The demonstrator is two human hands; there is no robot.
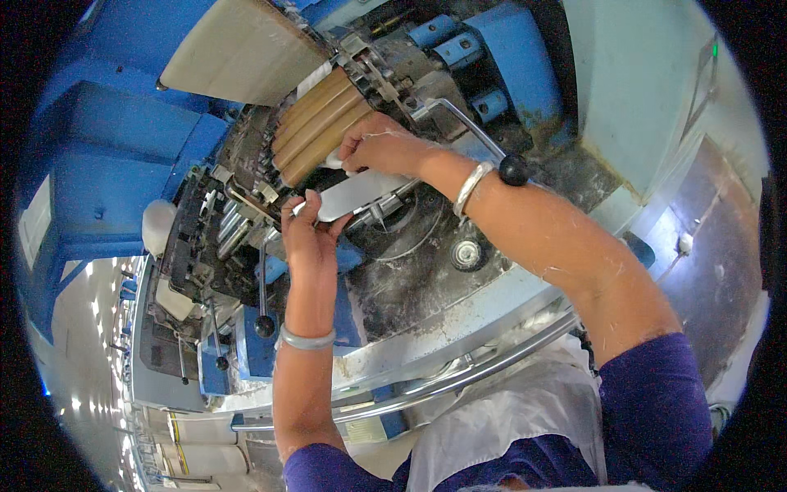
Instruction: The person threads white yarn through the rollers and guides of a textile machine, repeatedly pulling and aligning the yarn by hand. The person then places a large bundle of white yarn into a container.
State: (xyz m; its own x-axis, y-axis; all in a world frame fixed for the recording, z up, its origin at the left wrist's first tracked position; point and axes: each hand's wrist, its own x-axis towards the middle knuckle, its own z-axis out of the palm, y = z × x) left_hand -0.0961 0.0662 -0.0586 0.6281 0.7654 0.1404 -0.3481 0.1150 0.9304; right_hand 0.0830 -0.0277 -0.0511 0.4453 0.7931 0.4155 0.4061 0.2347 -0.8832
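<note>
My right hand is closed in a pinch on a white tuft of fibre, at the near edge of a row of brown rollers. Just below it lies a smooth, pale, rounded plate, partly covered by that hand. At the plate's left end is my left hand, its fingertips closed on both sides of that end. A bright metal rod runs along the plate's lower edge. Both wrists carry bangles.
A raised cream cover stands above the rollers. A crank with a black knob juts out beside my right forearm. Levers with black knobs hang left of my left arm. A curved metal rail crosses before my body.
</note>
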